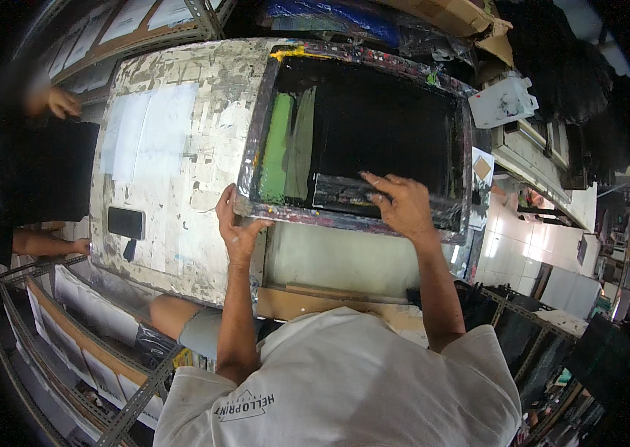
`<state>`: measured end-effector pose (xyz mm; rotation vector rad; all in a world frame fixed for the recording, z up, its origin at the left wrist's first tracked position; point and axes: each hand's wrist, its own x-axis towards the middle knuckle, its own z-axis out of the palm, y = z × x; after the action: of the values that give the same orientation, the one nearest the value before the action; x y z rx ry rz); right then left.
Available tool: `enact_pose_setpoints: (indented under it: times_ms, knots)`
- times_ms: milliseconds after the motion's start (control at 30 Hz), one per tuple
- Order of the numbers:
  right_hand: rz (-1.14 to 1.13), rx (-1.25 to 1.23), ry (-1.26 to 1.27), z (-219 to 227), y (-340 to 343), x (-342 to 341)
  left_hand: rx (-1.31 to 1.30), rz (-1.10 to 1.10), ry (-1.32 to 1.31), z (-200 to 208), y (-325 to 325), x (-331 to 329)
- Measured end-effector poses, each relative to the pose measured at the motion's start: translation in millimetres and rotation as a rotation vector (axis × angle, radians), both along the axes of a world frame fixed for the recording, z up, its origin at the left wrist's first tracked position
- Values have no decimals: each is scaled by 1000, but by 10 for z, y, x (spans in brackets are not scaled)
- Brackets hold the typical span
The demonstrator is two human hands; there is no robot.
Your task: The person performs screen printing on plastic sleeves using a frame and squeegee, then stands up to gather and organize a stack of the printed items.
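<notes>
A screen-printing frame (pixel 257 141) smeared with paint lies before me, its mesh (pixel 389 112) covered in black, with a green strip (pixel 276 145) at the left. My left hand (pixel 239 223) grips the frame's near left corner, thumb along the near edge and fingers up the side. Along the near side of the mesh lies a dark, ink-covered squeegee (pixel 341 192). Over it bends my right hand (pixel 403 208), index finger and thumb pointing left across the bar; the other fingers are partly hidden.
The worn white board (pixel 214 97) at left carries pale sheets (pixel 151 127) and a dark phone (pixel 126 222). Another person's hand (pixel 63 103) and dark cloth (pixel 54 171) are at far left. A white container (pixel 504 102) stands by the frame's far right corner. Metal racks (pixel 69 328) stand near left.
</notes>
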<state>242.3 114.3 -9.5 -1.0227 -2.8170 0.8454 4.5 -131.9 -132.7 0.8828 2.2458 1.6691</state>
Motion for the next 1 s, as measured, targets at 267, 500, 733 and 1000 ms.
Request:
enact_pose_setpoints:
  times_ms: [267,500,733,1000]
  knots:
    - [16,263,33,-593,287,-231,-155,10,325,-215,-112,-41]
    - [-23,449,147,-770,1629,-977,-142,1,296,-163,-126,-48]
    - [8,326,110,-653,2300,-1349,-131,1,217,-194,-137,-39]
    - [72,523,228,-737,1935,-1088,10,-2,-265,-198,-165,8]
